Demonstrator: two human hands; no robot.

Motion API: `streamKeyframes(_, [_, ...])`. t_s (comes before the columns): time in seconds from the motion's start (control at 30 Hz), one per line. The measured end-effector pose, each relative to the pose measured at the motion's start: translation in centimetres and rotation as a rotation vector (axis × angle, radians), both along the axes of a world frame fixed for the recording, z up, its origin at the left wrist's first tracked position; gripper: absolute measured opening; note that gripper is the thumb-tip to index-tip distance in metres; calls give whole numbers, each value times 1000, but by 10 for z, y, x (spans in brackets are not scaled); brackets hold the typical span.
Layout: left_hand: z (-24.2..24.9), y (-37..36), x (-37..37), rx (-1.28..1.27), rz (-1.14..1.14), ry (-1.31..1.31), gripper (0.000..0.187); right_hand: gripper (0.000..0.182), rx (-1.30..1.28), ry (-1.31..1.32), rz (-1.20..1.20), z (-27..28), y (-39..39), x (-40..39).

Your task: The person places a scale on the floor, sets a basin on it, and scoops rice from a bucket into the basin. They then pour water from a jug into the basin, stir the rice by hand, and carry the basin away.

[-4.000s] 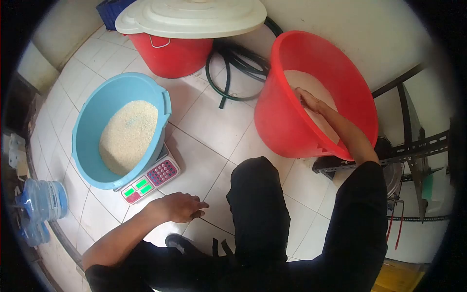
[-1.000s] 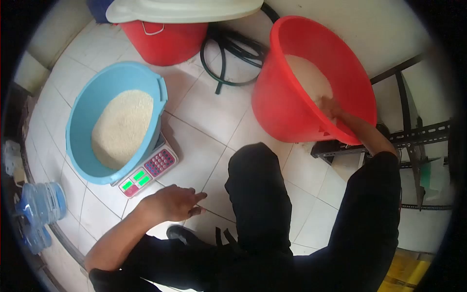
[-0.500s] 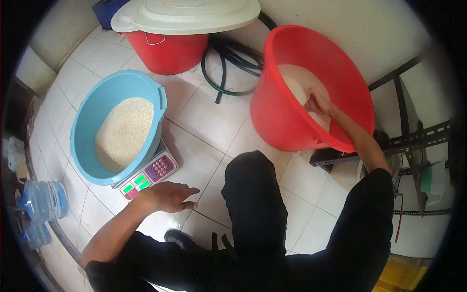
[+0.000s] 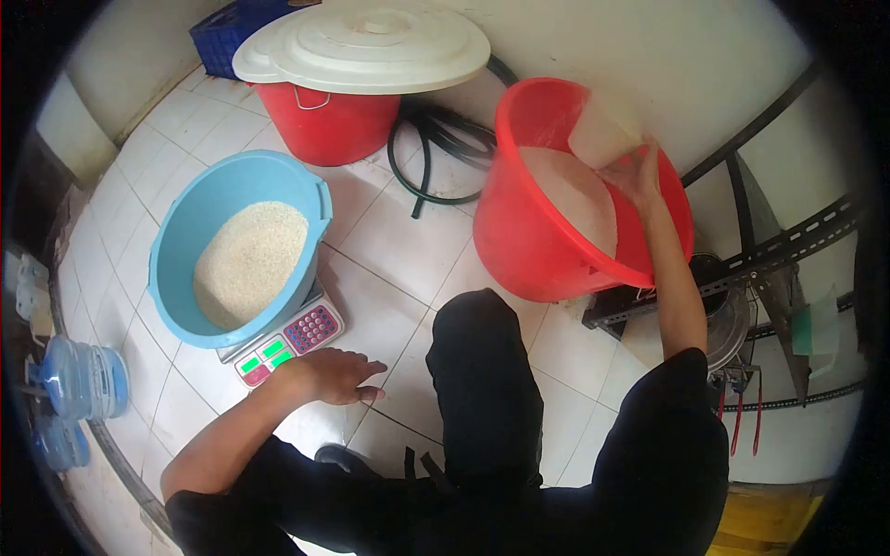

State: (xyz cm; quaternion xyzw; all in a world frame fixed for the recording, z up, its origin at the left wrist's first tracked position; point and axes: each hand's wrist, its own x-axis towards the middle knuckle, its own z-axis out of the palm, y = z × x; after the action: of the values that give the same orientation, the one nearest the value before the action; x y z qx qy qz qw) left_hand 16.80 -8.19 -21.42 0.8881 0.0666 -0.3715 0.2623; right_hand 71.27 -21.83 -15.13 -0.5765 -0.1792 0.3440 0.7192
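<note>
My right hand [image 4: 638,174] grips a whitish plastic scoop [image 4: 603,128], smeared by motion, near the far rim of a large red tub [image 4: 519,246]. Below the scoop, white rice [image 4: 561,190] lies inside that tub. My left hand [image 4: 336,375] is held palm down with its fingers stretched out, holding nothing, beside a digital scale [image 4: 313,329] with lit green displays. On the scale rests a light blue basin [image 4: 171,278], tilted in view, with a heap of rice [image 4: 250,264] in it.
Behind stands a red bucket [image 4: 338,130] under a white lid [image 4: 371,51]. A dark hose [image 4: 431,139] lies coiled beside it. Clear blue water bottles [image 4: 83,380] are at the left, a black metal rack [image 4: 788,246] at the right, and a blue crate [image 4: 222,42] at the far left.
My right hand has lifted the scoop up from the rice toward the tub's far rim. My left hand stays nearly in place, and the whole view has shifted slightly.
</note>
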Motion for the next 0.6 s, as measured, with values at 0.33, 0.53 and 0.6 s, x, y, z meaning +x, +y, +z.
streamKeyframes(0.33, [5, -9, 3, -6, -94, 77, 71, 93, -165, -148, 263, 88, 46, -83])
streamKeyframes(0.53, [13, -4, -9, -42, -26, -44, 74, 94, -246, -483, 406, 83, 164, -210])
streamKeyframes(0.6, [13, -2, -16, -16, -16, -40, 74, 99, -265, -510, 589, 57, 214, -243])
